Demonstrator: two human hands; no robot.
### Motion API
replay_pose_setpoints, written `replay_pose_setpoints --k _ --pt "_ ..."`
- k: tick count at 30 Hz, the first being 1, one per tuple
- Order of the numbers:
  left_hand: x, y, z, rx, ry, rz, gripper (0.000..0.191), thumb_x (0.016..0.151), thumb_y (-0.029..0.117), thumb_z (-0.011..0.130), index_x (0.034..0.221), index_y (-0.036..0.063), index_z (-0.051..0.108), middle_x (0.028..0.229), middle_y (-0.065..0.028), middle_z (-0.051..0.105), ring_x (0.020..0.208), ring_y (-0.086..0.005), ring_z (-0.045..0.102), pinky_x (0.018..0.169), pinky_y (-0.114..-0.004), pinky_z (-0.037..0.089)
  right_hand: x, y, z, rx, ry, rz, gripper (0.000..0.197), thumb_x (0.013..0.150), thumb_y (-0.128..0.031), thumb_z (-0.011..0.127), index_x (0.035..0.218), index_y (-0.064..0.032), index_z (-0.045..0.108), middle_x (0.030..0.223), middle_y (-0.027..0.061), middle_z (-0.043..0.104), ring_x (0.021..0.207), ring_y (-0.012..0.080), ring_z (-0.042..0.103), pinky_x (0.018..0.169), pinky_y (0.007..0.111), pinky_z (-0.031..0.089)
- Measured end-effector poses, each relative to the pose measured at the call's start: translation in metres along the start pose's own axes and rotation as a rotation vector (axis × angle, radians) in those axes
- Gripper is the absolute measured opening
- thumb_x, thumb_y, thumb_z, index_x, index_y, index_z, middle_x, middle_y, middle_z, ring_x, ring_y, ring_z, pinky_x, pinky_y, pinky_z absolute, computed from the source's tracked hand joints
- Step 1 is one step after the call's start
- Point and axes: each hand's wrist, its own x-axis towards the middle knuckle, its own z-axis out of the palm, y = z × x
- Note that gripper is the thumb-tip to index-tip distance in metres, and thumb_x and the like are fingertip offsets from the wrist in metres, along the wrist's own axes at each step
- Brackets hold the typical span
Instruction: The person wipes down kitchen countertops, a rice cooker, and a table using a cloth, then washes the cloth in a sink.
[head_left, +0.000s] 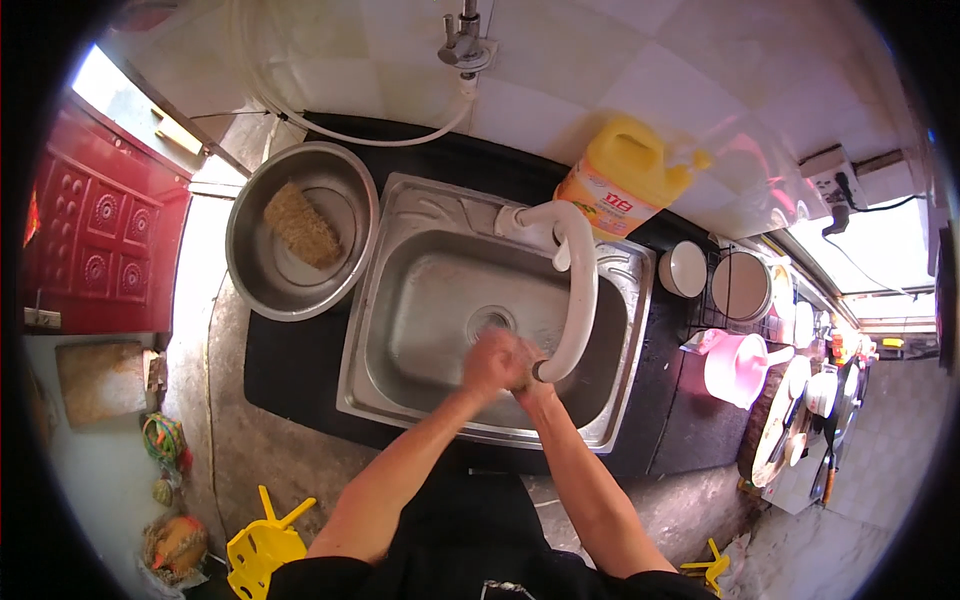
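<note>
My left hand (491, 366) and my right hand (530, 371) meet over the stainless steel sink (427, 315), in front of the drain (487, 319). Motion blurs them, and the left partly covers the right. Whether anything lies between the palms is hidden. A thick white curved faucet spout (583, 277) arches over the basin, its mouth right at my right hand. I cannot make out any running water.
Left of the sink stands a steel basin (244, 247) holding a brown scrubbing pad (304, 225). A yellow detergent jug (622, 176) stands behind the faucet. To the right are a white bowl (682, 270), a pink dipper (735, 367) and a round cutting board (780, 420).
</note>
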Motion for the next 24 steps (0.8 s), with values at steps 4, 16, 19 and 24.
replay_pose_setpoints --k 4,16,19,24 --pt "0.023 -0.036 0.001 -0.140 0.207 -0.376 0.031 0.078 0.028 0.062 0.095 0.0022 0.059 0.092 -0.0121 0.062 0.090 -0.0260 0.059 0.078 -0.038 0.046 -0.018 -0.032 0.053 -0.192 -0.285 -0.265 0.048 0.087 -0.039 0.051 0.122 -0.0054 0.047 0.117 0.0092 0.055 0.110 0.0229 0.051 0.094 0.039 0.041" --pt "0.012 0.073 -0.018 0.351 0.038 0.210 0.040 0.070 0.029 0.070 0.099 0.0061 0.055 0.108 -0.0182 0.052 0.085 -0.0338 0.055 0.070 -0.039 0.046 -0.018 -0.033 0.052 -0.133 0.105 -0.123 0.034 0.088 -0.034 0.048 0.105 -0.0047 0.052 0.088 0.0103 0.060 0.081 0.0260 0.058 0.071 0.036 0.047" --pt "0.022 0.047 -0.009 0.169 0.169 0.067 0.040 0.070 0.027 0.070 0.097 0.0031 0.054 0.093 -0.0179 0.053 0.079 -0.0360 0.054 0.068 -0.042 0.045 -0.005 -0.014 0.030 -0.340 0.215 -0.209 0.030 0.086 -0.031 0.049 0.098 -0.0043 0.056 0.085 0.0094 0.061 0.077 0.0238 0.058 0.067 0.035 0.047" --pt "0.021 0.042 -0.002 -0.139 0.224 -0.158 0.030 0.071 0.020 0.065 0.096 0.0047 0.056 0.086 -0.0137 0.061 0.079 -0.0310 0.059 0.071 -0.036 0.047 -0.009 -0.022 0.049 -0.402 0.427 -0.142 0.028 0.082 -0.028 0.053 0.083 -0.0010 0.061 0.073 0.0116 0.061 0.067 0.0206 0.058 0.060 0.036 0.045"
